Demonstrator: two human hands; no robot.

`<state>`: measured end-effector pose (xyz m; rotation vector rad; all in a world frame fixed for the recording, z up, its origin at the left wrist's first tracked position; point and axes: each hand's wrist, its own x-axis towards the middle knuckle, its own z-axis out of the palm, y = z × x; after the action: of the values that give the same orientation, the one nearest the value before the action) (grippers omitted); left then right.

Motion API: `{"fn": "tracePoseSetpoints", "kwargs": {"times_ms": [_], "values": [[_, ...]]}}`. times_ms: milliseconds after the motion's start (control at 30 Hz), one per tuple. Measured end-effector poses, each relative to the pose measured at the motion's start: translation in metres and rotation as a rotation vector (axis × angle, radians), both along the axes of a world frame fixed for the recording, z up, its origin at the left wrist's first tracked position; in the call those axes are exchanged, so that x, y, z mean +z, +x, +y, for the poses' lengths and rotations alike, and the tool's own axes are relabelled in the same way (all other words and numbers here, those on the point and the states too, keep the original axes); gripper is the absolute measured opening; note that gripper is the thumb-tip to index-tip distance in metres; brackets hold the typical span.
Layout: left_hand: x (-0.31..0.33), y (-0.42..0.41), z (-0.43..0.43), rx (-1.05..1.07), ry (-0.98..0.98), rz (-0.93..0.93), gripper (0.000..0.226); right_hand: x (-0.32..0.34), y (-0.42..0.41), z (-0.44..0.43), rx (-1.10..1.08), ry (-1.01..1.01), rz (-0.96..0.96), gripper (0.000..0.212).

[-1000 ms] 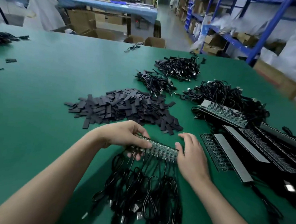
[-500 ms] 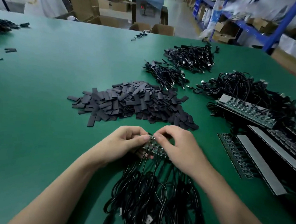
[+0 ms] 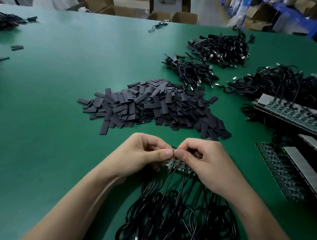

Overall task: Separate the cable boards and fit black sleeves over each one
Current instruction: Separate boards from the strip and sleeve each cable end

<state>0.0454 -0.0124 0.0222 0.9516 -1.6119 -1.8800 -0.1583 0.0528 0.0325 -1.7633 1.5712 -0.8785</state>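
A strip of joined cable boards (image 3: 179,166) lies on the green table in front of me, with its black cables (image 3: 176,212) trailing toward me. My left hand (image 3: 143,154) pinches the strip's left end and my right hand (image 3: 205,162) grips the strip right beside it, thumbs nearly touching. Much of the strip is hidden under my fingers. A large heap of flat black sleeves (image 3: 154,105) lies just beyond my hands.
More board strips with cables (image 3: 292,115) lie at the right, another strip (image 3: 279,174) nearer me. Piles of black cables (image 3: 222,48) sit at the far right and centre (image 3: 189,70). Loose bits lie at the far left (image 3: 16,47). Cartons stand beyond the table edge.
My right hand has slid from the strip's right end to its left end, meeting my left hand. My view has moved closer and lower over the strip.
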Motion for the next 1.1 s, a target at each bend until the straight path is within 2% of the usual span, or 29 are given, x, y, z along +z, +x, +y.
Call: {"fn": "tracePoseSetpoints", "kwargs": {"times_ms": [133, 267, 333, 400, 533, 600, 733, 833, 933, 1100], "values": [[0.001, 0.0, -0.001, 0.005, 0.046, 0.044, 0.008, 0.002, 0.001, -0.001, 0.019, -0.029, -0.025, 0.019], [0.0, 0.0, -0.002, 0.098, 0.034, 0.108, 0.008, -0.005, -0.002, 0.0, -0.031, -0.046, 0.097, 0.016], [-0.001, -0.002, 0.0, 0.145, -0.046, 0.122, 0.004, -0.008, 0.0, 0.002, -0.05, -0.123, 0.201, 0.028], [-0.002, -0.007, 0.004, 0.16, -0.156, 0.129, 0.005, -0.008, 0.007, 0.005, -0.056, -0.193, 0.192, 0.04], [0.004, -0.012, 0.006, 0.169, -0.253, 0.136, 0.009, -0.01, 0.02, 0.01, -0.097, -0.162, -0.101, 0.034], [0.011, -0.007, -0.002, 0.187, -0.331, 0.069, 0.017, -0.008, 0.02, 0.012, -0.046, -0.101, -0.225, 0.028], [0.018, -0.006, -0.047, 0.452, -0.805, -0.407, 0.024, 0.007, 0.022, 0.017, 0.12, -0.052, -0.651, 0.026], [0.017, -0.016, -0.081, 0.478, -0.96, -0.668, 0.04, 0.021, 0.024, 0.021, 0.166, -0.044, -0.911, 0.025], [0.011, -0.022, -0.101, 0.395, -1.013, -0.842, 0.054, 0.034, 0.022, 0.024, 0.215, -0.083, -1.054, 0.025], [0.003, -0.023, -0.108, 0.429, -1.092, -0.857, 0.047, 0.062, 0.001, 0.027, 0.148, -0.238, -1.106, 0.027]]}}
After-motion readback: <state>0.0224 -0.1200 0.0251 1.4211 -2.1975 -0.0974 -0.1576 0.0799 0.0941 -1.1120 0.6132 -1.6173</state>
